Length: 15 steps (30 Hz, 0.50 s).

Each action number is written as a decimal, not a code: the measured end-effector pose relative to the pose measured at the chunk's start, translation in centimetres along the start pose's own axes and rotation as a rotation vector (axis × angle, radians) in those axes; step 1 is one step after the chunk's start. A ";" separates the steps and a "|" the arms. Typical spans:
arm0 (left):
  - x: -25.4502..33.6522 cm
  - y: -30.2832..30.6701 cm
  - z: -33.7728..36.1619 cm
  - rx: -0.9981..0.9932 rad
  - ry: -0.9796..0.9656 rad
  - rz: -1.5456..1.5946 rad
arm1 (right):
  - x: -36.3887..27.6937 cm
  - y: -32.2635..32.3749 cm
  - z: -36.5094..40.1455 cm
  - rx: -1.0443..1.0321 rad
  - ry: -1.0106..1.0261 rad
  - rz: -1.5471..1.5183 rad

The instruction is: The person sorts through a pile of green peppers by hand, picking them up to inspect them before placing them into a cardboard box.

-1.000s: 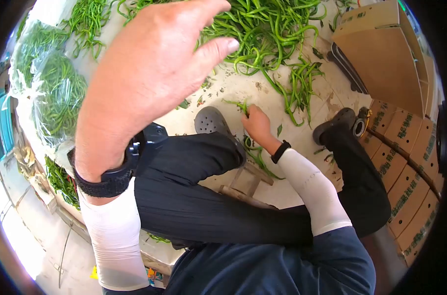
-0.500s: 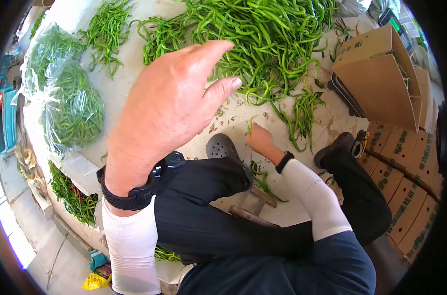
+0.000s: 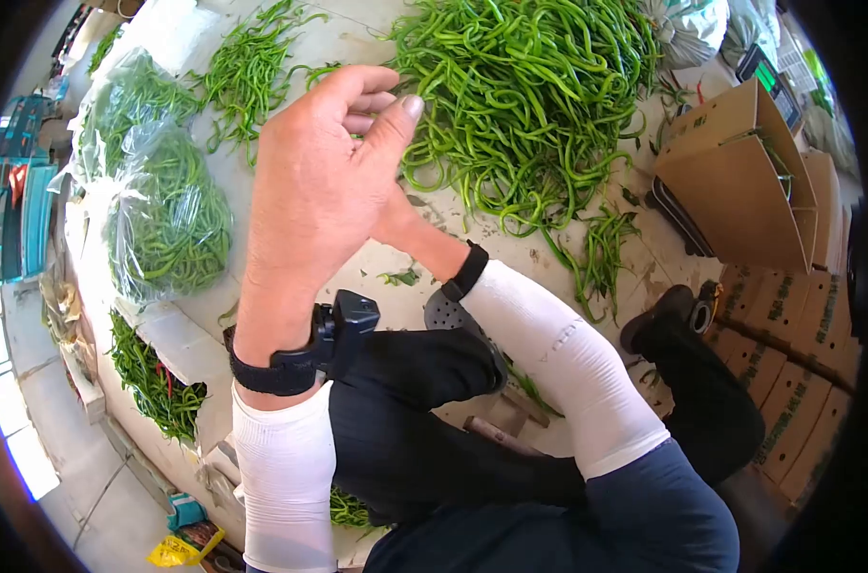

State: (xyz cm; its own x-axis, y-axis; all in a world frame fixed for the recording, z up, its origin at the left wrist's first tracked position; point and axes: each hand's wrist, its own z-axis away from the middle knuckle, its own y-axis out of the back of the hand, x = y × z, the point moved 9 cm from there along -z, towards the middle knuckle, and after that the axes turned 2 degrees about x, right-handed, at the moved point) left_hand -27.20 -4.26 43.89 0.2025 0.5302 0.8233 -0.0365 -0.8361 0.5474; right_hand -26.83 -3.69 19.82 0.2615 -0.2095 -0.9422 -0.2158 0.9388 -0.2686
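My left hand (image 3: 319, 181) is raised in the middle of the view, fingers loosely curled and thumb apart from them. Nothing shows in the gap between them. Behind its wrist side, my right hand (image 3: 392, 222) reaches in from the right. The left hand covers its fingers, so what they hold, if anything, is hidden. Beyond both hands lies a big heap of long green chili peppers (image 3: 529, 105). A smaller pile of green peppers (image 3: 247, 72) lies past the left hand, and a few loose peppers (image 3: 601, 253) lie at the heap's near right edge.
Clear plastic bags of green peppers (image 3: 171, 224) stand on the left. An open cardboard box (image 3: 730, 177) is on the right, above stacked printed cartons (image 3: 787, 315). More peppers (image 3: 152, 382) lie at lower left. A shoe (image 3: 443, 310) rests on the pale floor.
My right hand, which held a thin green pepper low on the right, has moved left and up behind my left hand. The left hand's fingers have curled more. The view has shifted slightly.
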 end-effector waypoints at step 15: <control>-2.7 -0.3 -0.5 0.020 0.100 -0.121 | 17.3 18.7 -2.1 0.417 -0.356 1.192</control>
State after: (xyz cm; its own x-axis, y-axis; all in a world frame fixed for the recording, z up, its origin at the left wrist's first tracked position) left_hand -28.25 -5.35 41.55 0.1060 0.6380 0.7627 0.0023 -0.7672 0.6414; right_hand -28.37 9.68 -1.92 0.3597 0.8257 -0.4346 -0.1974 0.5226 0.8294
